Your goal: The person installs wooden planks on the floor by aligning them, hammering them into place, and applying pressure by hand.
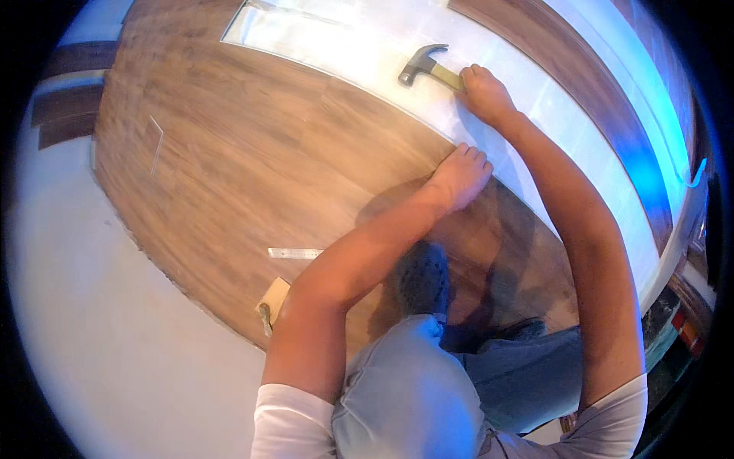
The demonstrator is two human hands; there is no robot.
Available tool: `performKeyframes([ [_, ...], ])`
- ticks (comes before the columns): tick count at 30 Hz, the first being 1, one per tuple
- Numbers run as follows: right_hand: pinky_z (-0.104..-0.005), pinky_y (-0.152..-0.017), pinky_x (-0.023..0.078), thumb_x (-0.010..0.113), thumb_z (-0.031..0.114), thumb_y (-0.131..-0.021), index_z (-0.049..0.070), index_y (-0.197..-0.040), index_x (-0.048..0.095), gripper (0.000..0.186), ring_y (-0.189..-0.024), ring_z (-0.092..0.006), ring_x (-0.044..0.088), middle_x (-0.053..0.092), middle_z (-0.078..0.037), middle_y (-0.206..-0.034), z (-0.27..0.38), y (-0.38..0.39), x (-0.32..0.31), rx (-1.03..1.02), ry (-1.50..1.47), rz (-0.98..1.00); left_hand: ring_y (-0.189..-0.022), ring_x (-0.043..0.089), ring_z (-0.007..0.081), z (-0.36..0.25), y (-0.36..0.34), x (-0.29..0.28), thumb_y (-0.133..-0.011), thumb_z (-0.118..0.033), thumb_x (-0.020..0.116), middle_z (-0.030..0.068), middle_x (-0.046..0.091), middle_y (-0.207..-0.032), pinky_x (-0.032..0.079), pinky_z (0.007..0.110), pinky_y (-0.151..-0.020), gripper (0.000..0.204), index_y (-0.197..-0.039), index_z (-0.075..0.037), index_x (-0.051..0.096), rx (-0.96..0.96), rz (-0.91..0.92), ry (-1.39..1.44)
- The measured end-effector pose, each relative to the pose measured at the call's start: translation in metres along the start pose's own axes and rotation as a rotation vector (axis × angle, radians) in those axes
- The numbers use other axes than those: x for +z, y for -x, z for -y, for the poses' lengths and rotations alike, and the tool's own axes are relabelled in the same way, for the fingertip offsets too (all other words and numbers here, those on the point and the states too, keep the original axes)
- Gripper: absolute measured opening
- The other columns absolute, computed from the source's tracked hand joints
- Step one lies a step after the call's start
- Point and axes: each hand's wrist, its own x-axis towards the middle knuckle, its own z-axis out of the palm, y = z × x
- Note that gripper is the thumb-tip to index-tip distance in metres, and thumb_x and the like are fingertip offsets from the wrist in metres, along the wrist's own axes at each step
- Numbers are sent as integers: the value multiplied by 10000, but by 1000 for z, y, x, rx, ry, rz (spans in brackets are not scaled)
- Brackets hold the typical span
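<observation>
My right hand (486, 96) is closed round the yellow-green handle of a claw hammer (422, 64). The hammer's dark head points left, above the pale underlay. Closer to me, my left hand (462, 177) lies at the edge of the brown wood-look floor planks (252, 145). Its fingers are curled at that edge, and what they grip, if anything, is hidden beneath them.
A white underlay strip (527, 92) separates the planks from a dark board (596, 84) at the right. By my left arm lie a metal ruler (294, 253) and a yellowish block (275, 295). Dark planks (70, 116) lie far left. My shoe (423, 277) rests on the floor.
</observation>
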Motion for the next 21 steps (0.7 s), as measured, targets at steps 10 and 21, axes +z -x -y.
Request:
performKeyframes([
  [10, -425, -690, 574, 686, 217, -844, -58, -978, 622, 313, -707, -364, 709, 689, -258, -821, 39, -18, -54, 179, -437, 378, -1059, 585, 287, -1, 4, 1, -816, -128, 626, 129, 627, -1025, 421, 404, -964, 243, -1040, -33, 636, -12, -45, 5],
  [21, -423, -637, 563, 673, 217, -892, -36, -1004, 635, 280, -631, -304, 678, 677, -207, -804, 42, -33, -45, 100, -341, 363, -1098, 579, 293, -5, 2, -2, -830, -145, 621, 146, 642, -1084, 411, 418, -996, 279, -1080, -27, 658, -29, -41, 5],
])
